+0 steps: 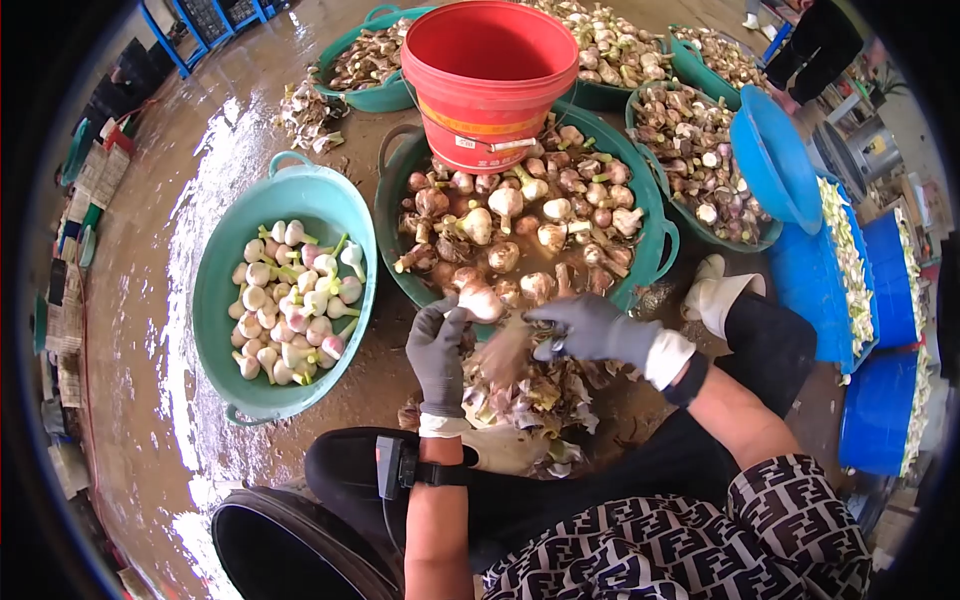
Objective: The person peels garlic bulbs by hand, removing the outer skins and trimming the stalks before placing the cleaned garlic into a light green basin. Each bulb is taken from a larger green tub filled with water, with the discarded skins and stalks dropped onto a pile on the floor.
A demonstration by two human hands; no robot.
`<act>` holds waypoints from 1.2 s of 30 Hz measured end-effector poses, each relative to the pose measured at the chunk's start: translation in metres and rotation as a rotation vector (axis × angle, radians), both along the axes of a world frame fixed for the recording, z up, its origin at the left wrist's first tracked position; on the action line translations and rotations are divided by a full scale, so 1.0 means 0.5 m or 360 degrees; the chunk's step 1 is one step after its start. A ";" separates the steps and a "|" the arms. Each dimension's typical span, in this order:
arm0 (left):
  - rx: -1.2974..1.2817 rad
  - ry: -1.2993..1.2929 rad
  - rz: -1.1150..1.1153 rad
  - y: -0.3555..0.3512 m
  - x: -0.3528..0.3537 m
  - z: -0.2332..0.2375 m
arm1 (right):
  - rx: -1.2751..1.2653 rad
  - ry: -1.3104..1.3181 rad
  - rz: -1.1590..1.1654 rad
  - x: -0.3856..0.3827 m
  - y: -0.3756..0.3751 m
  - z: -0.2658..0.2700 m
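In a grey glove, my left hand (437, 352) holds a pale garlic bulb (481, 301) at its fingertips, over the near rim of a green tub (398, 270) of unpeeled garlic in murky water. Just right of the bulb is my gloved right hand (590, 328), fingers curled; a brownish blur of skin hangs below it, and what the fingers grip is unclear. Loose peelings (535, 400) lie heaped under both hands. At the left, another green tub (222, 375) holds cleaned white bulbs with short green stems.
A red bucket (490, 120) stands at the garlic tub's far side. More garlic tubs are behind and right. A blue basin (775, 160) and blue crates (880, 410) line the right. A black bucket (285, 550) is lower left. Another person's legs (820, 45) show upper right.
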State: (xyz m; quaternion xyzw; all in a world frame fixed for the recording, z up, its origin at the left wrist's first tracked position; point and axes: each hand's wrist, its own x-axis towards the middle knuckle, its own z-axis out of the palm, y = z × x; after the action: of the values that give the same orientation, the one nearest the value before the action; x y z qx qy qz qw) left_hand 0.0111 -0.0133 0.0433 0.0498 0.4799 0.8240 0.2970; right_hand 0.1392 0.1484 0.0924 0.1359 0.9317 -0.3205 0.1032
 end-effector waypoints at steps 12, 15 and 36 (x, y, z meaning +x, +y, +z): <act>-0.0658 0.0950 -0.0207 0.018 0.045 -0.004 | 0.0459 0.0921 -0.0004 -0.050 -0.029 -0.028; -0.0774 0.1037 -0.0308 0.017 0.052 0.010 | 0.0659 0.0702 0.0006 -0.045 -0.024 -0.037; 0.0860 -0.0298 0.0066 -0.054 -0.093 0.116 | 0.0169 -0.0908 -0.0749 -0.081 0.020 -0.153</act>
State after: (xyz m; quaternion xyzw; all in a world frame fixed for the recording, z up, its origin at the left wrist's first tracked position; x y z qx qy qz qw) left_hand -0.0354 -0.0400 0.1014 0.0409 0.2143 0.9289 0.2991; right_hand 0.0988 0.1582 0.0161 0.4354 0.8241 -0.2359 0.2751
